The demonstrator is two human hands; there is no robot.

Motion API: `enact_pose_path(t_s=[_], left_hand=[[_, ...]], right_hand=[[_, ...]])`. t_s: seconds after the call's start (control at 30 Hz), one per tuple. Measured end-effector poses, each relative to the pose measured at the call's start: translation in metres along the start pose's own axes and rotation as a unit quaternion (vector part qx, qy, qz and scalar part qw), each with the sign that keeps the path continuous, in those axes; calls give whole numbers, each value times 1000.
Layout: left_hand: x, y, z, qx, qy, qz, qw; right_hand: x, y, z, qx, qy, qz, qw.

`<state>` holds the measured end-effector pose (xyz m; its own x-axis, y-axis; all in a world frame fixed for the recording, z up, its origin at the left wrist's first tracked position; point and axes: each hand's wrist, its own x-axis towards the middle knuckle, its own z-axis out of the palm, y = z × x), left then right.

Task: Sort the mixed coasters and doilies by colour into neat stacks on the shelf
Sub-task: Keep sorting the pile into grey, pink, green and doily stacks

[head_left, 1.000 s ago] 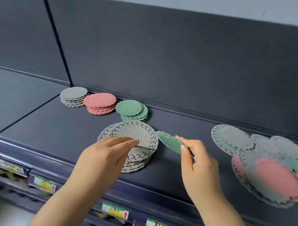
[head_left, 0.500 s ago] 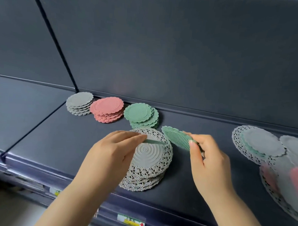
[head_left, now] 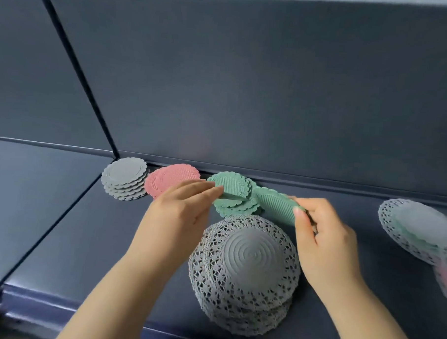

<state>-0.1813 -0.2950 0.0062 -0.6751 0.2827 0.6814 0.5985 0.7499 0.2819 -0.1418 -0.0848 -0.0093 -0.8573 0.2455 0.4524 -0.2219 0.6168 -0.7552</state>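
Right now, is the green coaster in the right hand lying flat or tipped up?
Tipped up: the green coaster slants in the right hand, off the shelf.

A shop: dark metal display shelf (head_left: 61, 226) with upright back panel (head_left: 246, 93) and divider (head_left: 78, 68).

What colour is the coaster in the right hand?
Green, ribbed coaster pinched in the right hand; head view.
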Motion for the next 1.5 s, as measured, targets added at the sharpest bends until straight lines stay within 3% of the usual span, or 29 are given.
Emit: enact_pose_path(t_s=[0.13, 0.27, 0.33, 0.47, 0.6, 0.8, 0.87, 0.93, 1.0, 1.03, 1.3, 1.5], left_hand=[[39, -33, 28, 41, -76, 63, 994], [41, -51, 63, 98, -356, 96, 924], [38, -60, 66, 87, -398, 104, 907], [34, -78, 61, 18, -367, 140, 919], [31, -91, 41, -9, -275, 196, 941], [33, -119, 2, 26, -216, 156, 964], [32, -127, -10, 32, -198, 128, 971], [31, -133, -17, 25, -185, 106, 977], [29, -136, -23, 18, -181, 97, 979], [28, -136, -25, 15, -176, 101, 979], [15, -137, -31, 26, -162, 119, 979], [6, -135, -39, 38, -144, 126, 981]], right_hand=[[-3, -10, 19, -32, 60, 55, 996], [-9, -16, 34, -63, 87, 92, 990], [-14, -17, 40, -78, 111, 105, 985], [-23, -21, 54, -89, 136, 119, 979], [-12, -38, 61, -109, 164, 78, 977], [35, -65, 70, -131, 142, -8, 981], [48, -63, 87, -153, 106, -36, 982], [54, -49, 107, -202, -22, -27, 979], [48, -36, 125, -249, -169, 32, 953], [43, -32, 131, -246, -200, 52, 947], [26, -42, 133, -251, -221, 42, 942], [8, -70, 135, -240, -183, 25, 953]])
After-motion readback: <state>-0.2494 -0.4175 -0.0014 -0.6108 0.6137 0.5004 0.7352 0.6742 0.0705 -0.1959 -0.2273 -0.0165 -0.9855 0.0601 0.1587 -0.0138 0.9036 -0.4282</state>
